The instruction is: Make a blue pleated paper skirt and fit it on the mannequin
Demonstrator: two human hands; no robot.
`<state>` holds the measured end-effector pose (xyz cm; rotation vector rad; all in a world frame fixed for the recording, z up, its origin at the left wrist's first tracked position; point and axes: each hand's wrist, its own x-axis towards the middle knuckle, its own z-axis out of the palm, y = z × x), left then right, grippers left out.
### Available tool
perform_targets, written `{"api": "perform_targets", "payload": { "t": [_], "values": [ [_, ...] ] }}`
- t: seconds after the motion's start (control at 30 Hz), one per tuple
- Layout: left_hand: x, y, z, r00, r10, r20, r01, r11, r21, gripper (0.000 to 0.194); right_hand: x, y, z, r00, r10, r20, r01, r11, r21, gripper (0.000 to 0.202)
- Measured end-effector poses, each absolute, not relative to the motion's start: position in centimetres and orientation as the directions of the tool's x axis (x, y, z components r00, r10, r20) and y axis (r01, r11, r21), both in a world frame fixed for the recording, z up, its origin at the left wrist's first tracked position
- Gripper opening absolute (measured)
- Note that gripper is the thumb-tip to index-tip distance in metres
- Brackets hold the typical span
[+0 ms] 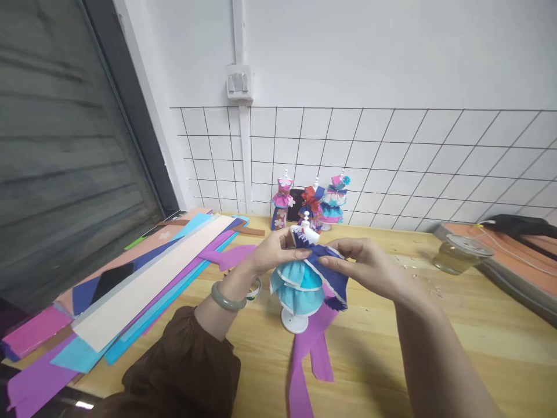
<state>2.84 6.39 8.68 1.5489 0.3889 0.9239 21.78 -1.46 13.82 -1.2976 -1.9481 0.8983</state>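
Note:
A small white dress form (306, 223) with a round base stands on the wooden table before me. It wears a tiered light-blue skirt (300, 290) edged in white. Around its upper part lies a dark-blue strip (333, 273) with pale edges and a fringed end that hangs over the skirt's right side. My left hand (278, 252) pinches the strip at the waist, thumb pressed on its front. On the right, my right hand (357, 261) grips the same strip between thumb and fingers. Purple crepe paper (319, 342) trails under and in front of the base.
Long sheets of coloured paper (152, 273) are piled at the left, with a dark phone-like object (113, 283) among them. Several dressed miniature forms (334, 200) stand by the wall. A tape roll (255, 289) lies behind my left wrist. A clear lidded cup (462, 254) sits at right.

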Motion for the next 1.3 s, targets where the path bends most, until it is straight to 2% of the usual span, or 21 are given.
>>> {"api": "perform_targets", "payload": {
  "t": [0.2, 0.47, 0.7, 0.97, 1.3],
  "values": [
    [2.8, 6.3, 8.8, 0.633, 0.701, 0.329, -0.280, -0.188, 0.941, 0.037, 21.6, -2.3, 14.2, -0.315, 0.935, 0.163, 0.573, 0.324, -0.753, 0.031],
    [3.1, 5.6, 9.4, 0.639, 0.708, 0.300, -0.245, -0.181, 0.952, 0.042, 21.1, -2.7, 14.6, -0.350, 0.889, 0.296, 0.540, 0.450, -0.712, 0.028],
    [3.1, 5.5, 9.1, 0.670, 0.679, 0.302, -0.275, -0.151, 0.950, 0.043, 21.1, -2.5, 14.4, -0.300, 0.899, 0.320, 0.628, 0.438, -0.643, 0.028],
    [3.5, 5.5, 8.8, 0.616, 0.722, 0.316, -0.265, -0.188, 0.946, 0.042, 21.1, -2.3, 14.3, -0.293, 0.891, 0.348, 0.647, 0.453, -0.614, 0.025],
    [3.4, 5.8, 8.6, 0.634, 0.702, 0.324, -0.253, -0.208, 0.945, 0.038, 21.4, -2.5, 14.5, -0.267, 0.901, 0.343, 0.668, 0.430, -0.608, 0.030]
  ]
}}
